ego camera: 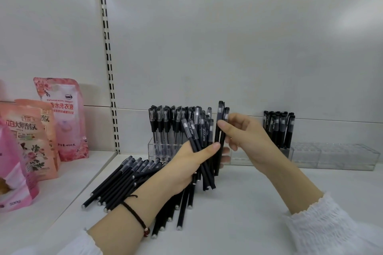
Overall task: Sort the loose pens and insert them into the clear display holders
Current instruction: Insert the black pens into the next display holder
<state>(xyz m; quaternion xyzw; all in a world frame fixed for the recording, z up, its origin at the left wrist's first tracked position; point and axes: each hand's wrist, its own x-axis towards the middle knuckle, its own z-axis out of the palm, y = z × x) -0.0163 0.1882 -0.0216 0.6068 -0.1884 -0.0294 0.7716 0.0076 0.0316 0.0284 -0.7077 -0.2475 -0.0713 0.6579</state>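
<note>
Gripping the bundle point(193, 139) in the left hand point(186, 164), we pinch two pens point(217, 132) cap-up in the right fingers point(223, 124) and lower them vertically into the shelf's point(269, 203) rear-edge clear holder point(335, 157).

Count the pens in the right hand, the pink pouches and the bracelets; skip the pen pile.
pens in the right hand: 2
pink pouches: at least 3, as they overlap
bracelet on the left wrist: 1
total: at least 6
</note>
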